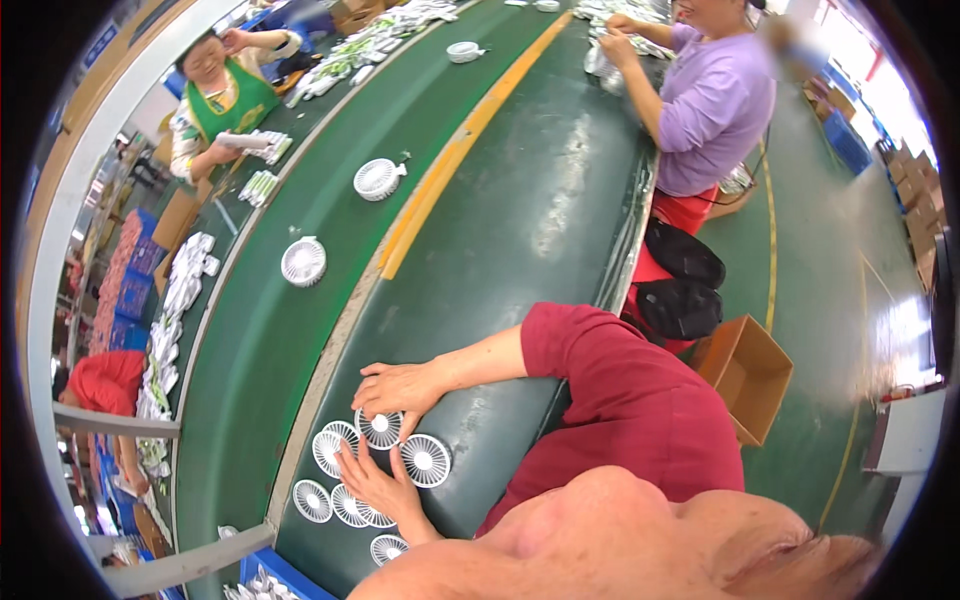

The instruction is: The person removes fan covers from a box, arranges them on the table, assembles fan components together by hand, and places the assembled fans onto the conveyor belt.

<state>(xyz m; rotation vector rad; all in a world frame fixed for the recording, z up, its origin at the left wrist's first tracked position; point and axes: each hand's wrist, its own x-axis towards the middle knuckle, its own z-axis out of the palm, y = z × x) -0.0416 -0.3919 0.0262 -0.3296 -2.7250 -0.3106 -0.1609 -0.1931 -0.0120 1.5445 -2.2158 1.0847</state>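
Several round white fan grilles lie on the dark green work surface [462,420] around my hands. My right hand [405,387] lies over one fan grille [381,430], with fingers along its far side and thumb at its near rim. Just below it my left hand [380,487] has its fingers spread and stretched out, the tips close to a pair of overlapping grilles [327,455]. Another grille [426,461] rests beside the left thumb. A single grille [312,501] and more overlapping ones [349,507] sit past the left hand, one [389,549] partly behind my wrist.
A green conveyor belt [235,370] beyond a metal edge carries white handheld fans [303,262]. A yellow strip [440,190] borders it. One co-worker in purple [715,110] stands at right; another in green [230,105] works across. A cardboard box [750,380] and blue bin [255,570] stand nearby.
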